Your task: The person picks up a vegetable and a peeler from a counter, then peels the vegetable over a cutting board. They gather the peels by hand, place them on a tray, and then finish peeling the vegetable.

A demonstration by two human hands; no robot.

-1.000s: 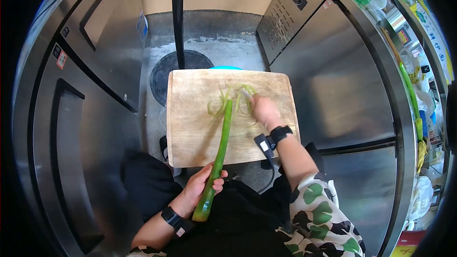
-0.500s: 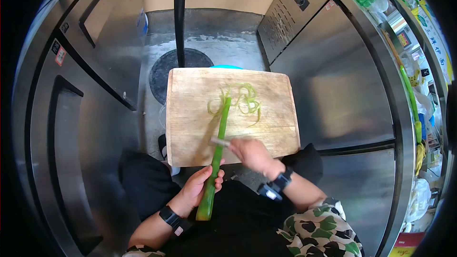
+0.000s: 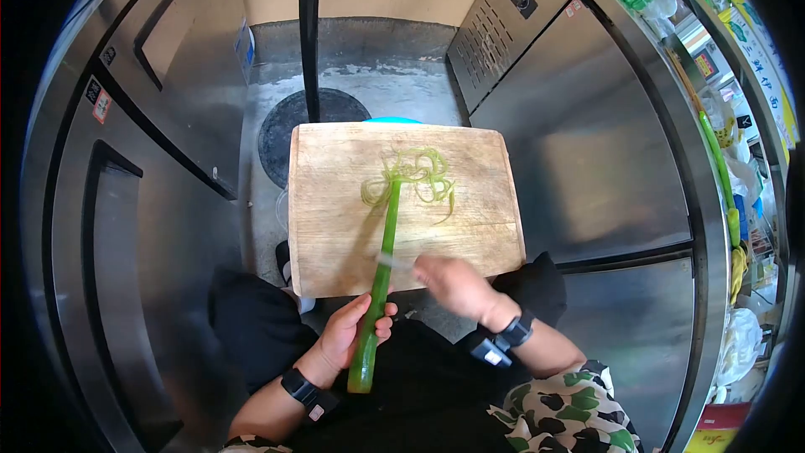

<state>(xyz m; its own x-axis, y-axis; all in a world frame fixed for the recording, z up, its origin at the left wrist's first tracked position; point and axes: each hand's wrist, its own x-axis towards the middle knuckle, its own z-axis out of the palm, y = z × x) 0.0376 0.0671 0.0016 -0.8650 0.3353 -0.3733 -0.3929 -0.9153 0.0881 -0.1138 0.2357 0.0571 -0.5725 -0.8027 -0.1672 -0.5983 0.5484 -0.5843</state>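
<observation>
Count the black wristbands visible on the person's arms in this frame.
2. One wristband sits on the left wrist, below the left hand gripping the green stalk. The other wristband is on the right wrist, behind the blurred right hand.

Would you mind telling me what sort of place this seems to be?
Probably a commercial kitchen or food stall. Steel fridge doors stand on both sides, a wooden cutting board holds green peelings, and the left hand grips a long green stalk.
</observation>
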